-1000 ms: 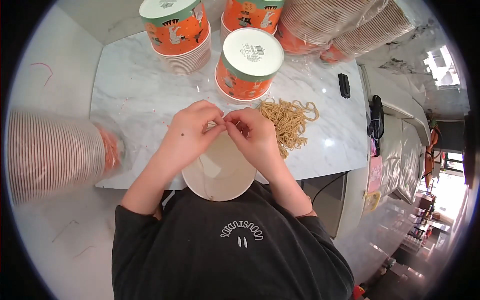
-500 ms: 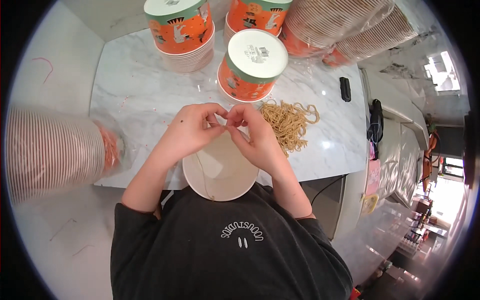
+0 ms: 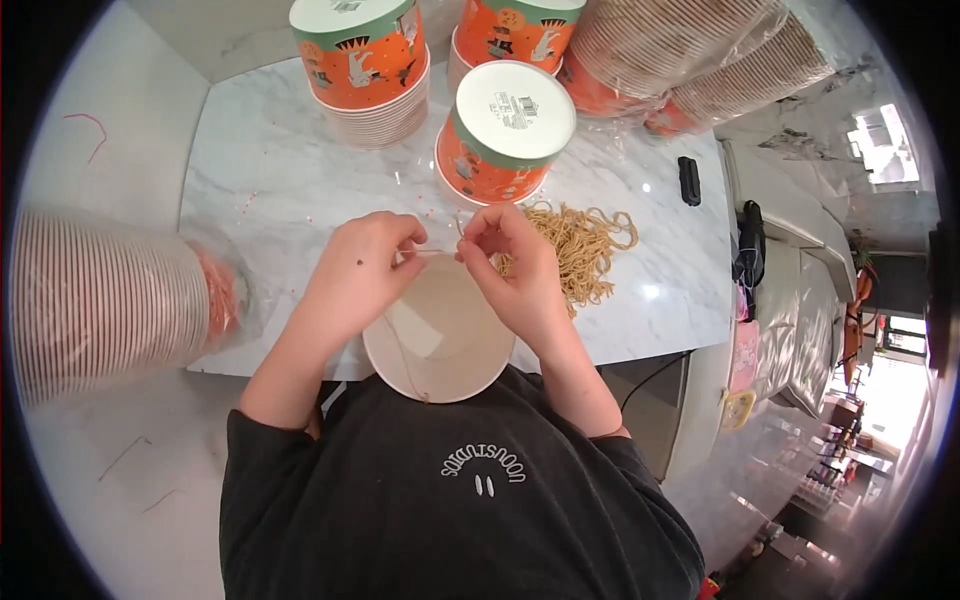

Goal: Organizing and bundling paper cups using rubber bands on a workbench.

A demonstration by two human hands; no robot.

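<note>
A white-lined paper bucket (image 3: 462, 350) rests against my body at the table's front edge, its mouth facing up. One beige cord (image 3: 404, 352) runs down inside it to a small knot at the near rim. Over the far rim, my left hand (image 3: 365, 270) pinches the cord between thumb and forefinger. My right hand (image 3: 515, 265) also has its fingers closed on the cord, with a short end sticking up past the fingertips. Between the two hands the cord is stretched nearly straight. Just right of my right hand lies a heap of beige cords (image 3: 585, 250).
Upturned orange-and-green buckets (image 3: 505, 135) stand at the back, beside another bucket stack (image 3: 365, 75). Bagged stacks (image 3: 670, 50) fill the back right; one bagged stack (image 3: 110, 305) lies at the left. A black object (image 3: 689, 181) sits near the table's right edge.
My hands have moved apart, the left one to the left and the right one slightly right. The cord between them is now pulled out, and its short end shows above my right fingers.
</note>
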